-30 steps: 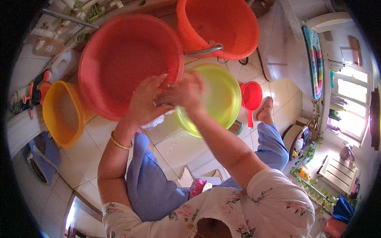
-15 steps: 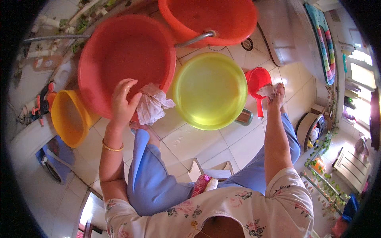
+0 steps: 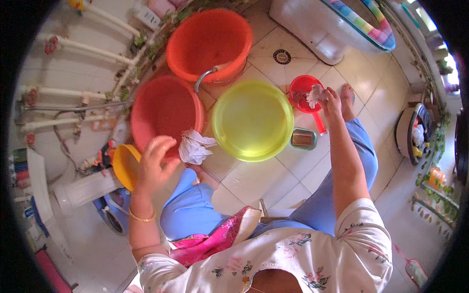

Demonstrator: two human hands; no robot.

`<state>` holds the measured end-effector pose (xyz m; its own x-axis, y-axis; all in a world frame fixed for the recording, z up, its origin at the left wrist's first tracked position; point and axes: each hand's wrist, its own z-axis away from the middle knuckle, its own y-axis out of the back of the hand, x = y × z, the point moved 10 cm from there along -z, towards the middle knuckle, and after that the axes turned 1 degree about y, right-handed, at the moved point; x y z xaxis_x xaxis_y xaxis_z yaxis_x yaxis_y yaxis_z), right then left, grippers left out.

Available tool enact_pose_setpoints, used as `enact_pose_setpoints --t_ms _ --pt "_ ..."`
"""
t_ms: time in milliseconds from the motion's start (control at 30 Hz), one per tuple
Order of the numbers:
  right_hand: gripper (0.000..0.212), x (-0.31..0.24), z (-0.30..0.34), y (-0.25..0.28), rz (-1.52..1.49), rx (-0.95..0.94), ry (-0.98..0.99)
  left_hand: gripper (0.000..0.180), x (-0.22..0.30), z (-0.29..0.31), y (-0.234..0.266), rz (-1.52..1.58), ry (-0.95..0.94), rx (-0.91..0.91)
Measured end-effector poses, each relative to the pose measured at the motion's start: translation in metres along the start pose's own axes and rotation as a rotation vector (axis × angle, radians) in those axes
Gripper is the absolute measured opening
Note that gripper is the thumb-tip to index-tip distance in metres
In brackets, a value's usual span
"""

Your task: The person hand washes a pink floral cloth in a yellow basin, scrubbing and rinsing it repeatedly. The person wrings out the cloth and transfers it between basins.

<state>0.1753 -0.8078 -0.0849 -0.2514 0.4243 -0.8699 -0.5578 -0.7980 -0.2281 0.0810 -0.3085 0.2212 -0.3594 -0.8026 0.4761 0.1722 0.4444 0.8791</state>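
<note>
My left hand hovers beside the pink-red basin, fingers spread and holding nothing. A crumpled whitish cloth hangs at this basin's near right rim, close to my left thumb but apparently apart from it. My right hand pinches a small crumpled pale cloth over the red dipper, whose handle points toward me. Between my hands stands a wide yellow-green basin. A soap dish with a brownish bar lies on the floor by its right side.
An orange-red tub stands behind the basins, with a metal spout at its near rim. A yellow bucket is left of my left hand. Pipes line the left wall. A toilet and a floor drain lie farther back.
My view has shifted, showing more wall pipes and the whole soap dish. My right hand has brought its cloth over the dipper. The left hand remains beside the whitish cloth.
</note>
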Motion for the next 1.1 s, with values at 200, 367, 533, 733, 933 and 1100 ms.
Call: enact_pose_setpoints --t_ms 200,367,533,733,933,1100 --pt "0.041 -0.006 0.010 -0.024 -0.023 -0.162 -0.150 0.040 0.107 0.034 -0.019 0.029 -0.029 -0.162" --pt "0.039 -0.008 0.028 -0.020 -0.117 -0.232 -0.160 0.043 0.155 0.050 -0.076 0.138 -0.036 -0.306" --pt "0.030 0.014 0.109 -0.082 0.346 -0.661 -0.068 0.052 0.166 0.078 -0.127 -0.174 -0.028 -0.463" --pt "0.041 0.072 0.284 -0.112 1.232 -1.380 0.459 0.062 0.167 0.098 -0.144 -0.256 0.032 -0.502" --pt "0.050 0.077 0.343 -0.089 1.292 -1.529 0.424 0.040 0.135 0.126 -0.173 -0.327 0.161 -0.675" --pt "0.067 0.061 0.368 -0.093 0.953 -1.675 0.147 0.038 0.115 0.104 -0.117 0.704 0.268 0.075"
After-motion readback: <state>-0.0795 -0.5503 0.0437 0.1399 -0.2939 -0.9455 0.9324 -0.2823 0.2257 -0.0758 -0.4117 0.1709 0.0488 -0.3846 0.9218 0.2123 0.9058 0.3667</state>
